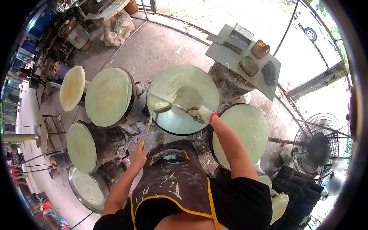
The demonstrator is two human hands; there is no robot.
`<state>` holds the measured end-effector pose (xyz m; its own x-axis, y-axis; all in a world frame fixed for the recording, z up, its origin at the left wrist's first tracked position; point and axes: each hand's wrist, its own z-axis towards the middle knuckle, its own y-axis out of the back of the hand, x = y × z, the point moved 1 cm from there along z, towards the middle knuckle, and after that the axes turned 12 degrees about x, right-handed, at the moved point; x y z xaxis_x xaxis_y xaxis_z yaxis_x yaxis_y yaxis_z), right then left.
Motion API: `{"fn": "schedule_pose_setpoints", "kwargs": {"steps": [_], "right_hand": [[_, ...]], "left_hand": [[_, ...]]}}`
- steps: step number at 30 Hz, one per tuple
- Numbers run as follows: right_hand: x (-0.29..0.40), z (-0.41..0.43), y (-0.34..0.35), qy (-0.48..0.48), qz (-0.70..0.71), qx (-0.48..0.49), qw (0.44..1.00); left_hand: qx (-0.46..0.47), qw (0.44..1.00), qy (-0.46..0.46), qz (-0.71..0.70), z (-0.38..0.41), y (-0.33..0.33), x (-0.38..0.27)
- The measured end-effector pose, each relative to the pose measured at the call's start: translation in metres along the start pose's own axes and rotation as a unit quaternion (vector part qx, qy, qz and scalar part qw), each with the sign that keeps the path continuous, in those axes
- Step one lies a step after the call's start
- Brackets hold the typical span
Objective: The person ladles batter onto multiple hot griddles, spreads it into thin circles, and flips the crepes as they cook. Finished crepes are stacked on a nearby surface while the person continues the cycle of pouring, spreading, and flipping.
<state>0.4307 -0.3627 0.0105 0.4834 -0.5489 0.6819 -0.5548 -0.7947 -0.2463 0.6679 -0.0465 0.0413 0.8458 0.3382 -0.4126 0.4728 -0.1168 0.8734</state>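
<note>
A round flat griddle (175, 124) lies before me, with pale green-yellow batter (198, 75) smeared over its far and side parts. Its near part is bare and shiny. My right hand (201, 113), in a white knit glove with a red band at the wrist, grips a long thin spreader (179, 107) over the griddle. My left hand (138, 156) is bare and holds the handle of a batter-coated ladle (163, 109), whose bowl hangs over the griddle's left side, close to the spreader. A round greyish patch shows beyond the glove; I cannot tell whether it is a reflection.
Several griddles with thin pancakes stand around: left (107, 96), lower left (82, 147) and right (244, 130). A metal basin of batter (87, 187) sits lower left. At upper right a board (221, 54) carries a cleaver and blocks. A pedestal fan (316, 146) stands right.
</note>
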Motion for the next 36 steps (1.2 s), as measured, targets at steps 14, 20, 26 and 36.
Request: {"fn": "schedule_pose_setpoints", "kwargs": {"steps": [14, 20, 26, 36], "right_hand": [[-0.062, -0.014, -0.02, 0.056, 0.05, -0.096, 0.993], [-0.092, -0.044, -0.085, 0.032, 0.084, -0.117, 0.989], [-0.168, -0.022, -0.229, 0.197, 0.406, -0.221, 0.865], [-0.092, 0.122, -0.372, 0.266, 0.309, -0.4, 0.821]], "left_hand": [[0.036, 0.999, -0.005, 0.006, -0.051, -0.004, 0.021], [-0.037, 0.984, -0.169, -0.036, -0.046, 0.014, 0.054], [0.022, 0.932, -0.148, -0.329, -0.051, 0.068, 0.098], [0.065, 0.793, -0.057, -0.603, -0.11, 0.154, 0.204]]}}
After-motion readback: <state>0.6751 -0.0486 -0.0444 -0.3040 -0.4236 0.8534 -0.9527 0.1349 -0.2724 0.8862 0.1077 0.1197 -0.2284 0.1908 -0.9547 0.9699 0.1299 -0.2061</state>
